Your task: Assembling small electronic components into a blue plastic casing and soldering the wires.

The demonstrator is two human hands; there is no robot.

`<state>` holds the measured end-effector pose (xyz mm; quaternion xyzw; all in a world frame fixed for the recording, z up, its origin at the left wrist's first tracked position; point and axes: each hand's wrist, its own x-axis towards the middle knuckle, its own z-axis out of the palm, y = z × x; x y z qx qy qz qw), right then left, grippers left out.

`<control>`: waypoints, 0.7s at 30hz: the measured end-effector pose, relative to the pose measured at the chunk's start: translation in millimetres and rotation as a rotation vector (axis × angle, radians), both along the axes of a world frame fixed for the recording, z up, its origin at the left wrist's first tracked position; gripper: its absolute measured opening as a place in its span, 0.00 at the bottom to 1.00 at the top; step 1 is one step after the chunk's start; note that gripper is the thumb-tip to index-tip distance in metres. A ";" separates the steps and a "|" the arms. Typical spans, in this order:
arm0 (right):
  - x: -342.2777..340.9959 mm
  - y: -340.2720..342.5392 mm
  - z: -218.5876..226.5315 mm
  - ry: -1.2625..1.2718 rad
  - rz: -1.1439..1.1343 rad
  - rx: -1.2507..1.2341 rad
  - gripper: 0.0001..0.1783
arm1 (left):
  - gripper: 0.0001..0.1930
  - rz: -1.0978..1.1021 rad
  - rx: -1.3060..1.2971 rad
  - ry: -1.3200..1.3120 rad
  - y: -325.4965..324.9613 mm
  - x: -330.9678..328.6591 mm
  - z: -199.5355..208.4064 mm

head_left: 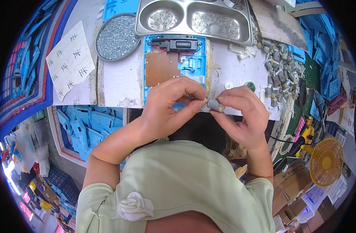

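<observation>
My right hand (246,112) pinches a small grey cylindrical motor (214,104) between thumb and fingertips, just above the near edge of the table. Against the motor's left end my left hand (168,103) is closed in a pinch; whatever small part lies between those fingertips is too small to name. Behind my left hand a blue plastic housing (203,64) lies on the table, its near end partly covered by the hand. Inside it are a brown circuit board (160,68), a black module (181,44) and thin red wires.
A round dish of small screws (117,37) stands at the back left, beside a steel compartment tray (187,23) holding small metal parts. Several loose motors (277,66) are heaped at right. A marked paper sheet (71,62) lies left. A yellow fan (326,162) stands lower right.
</observation>
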<state>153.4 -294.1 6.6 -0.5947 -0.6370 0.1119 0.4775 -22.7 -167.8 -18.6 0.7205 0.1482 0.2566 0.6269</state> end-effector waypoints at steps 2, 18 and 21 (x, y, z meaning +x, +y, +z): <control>-1.1 0.9 -0.9 -0.047 0.017 0.036 0.24 | 0.08 -0.031 -0.046 0.054 1.2 -2.9 7.6; 8.1 9.1 -15.1 -0.156 0.073 0.096 0.25 | 0.13 0.083 0.240 0.140 37.1 -8.6 7.2; 19.2 6.8 -15.3 -0.152 -0.005 0.087 0.23 | 0.15 0.204 0.772 0.186 62.8 12.8 4.9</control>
